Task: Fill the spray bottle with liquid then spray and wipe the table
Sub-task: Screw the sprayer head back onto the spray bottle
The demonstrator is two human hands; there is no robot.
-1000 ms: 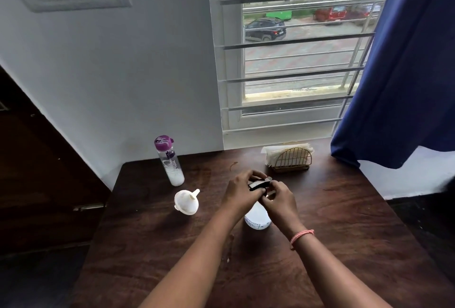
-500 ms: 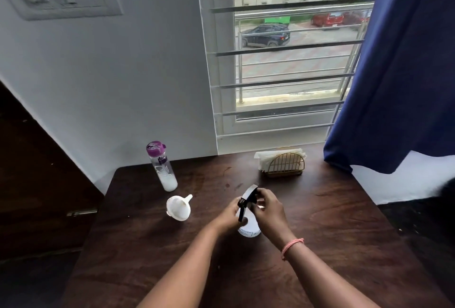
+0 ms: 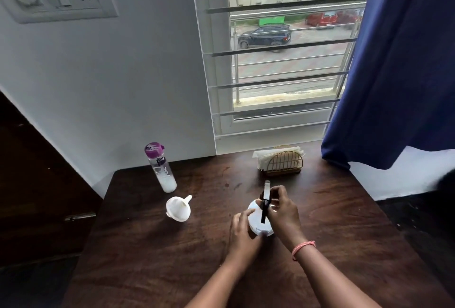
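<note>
The dark wooden tabletop point(image 3: 152, 258) fills the lower half of the frame, and nothing on it shows a wet patch, so spraying and wiping look not yet begun. At lower centre stands the white spray bottle point(image 3: 257, 221), upright on the wood, with its black-and-white trigger head point(image 3: 266, 197) seated on top. The right hand point(image 3: 283, 211) curls its fingers round that head at the neck, while the left hand point(image 3: 242, 227) rests against the bottle's left side, fingers bent along the wall to steady it. By my reading the step in hand is seating or tightening the head after filling; how much liquid is inside cannot be told.

Up and to the left, near the wall, a clear bottle with a purple cap point(image 3: 160, 167) stands closed with a little white liquid at the bottom. Just below it a white funnel point(image 3: 177, 208) lies on its side, apart from both bottles. At the far edge under the window, a wire holder of paper napkins point(image 3: 282, 161) waits for the wiping.

The next move calls for a firm last twist, then a grip on the trigger with the nozzle aimed at the wood.

Against the frame half a second back, the trigger head has turned to point away towards the window, and the left hand has slid lower on the bottle.
</note>
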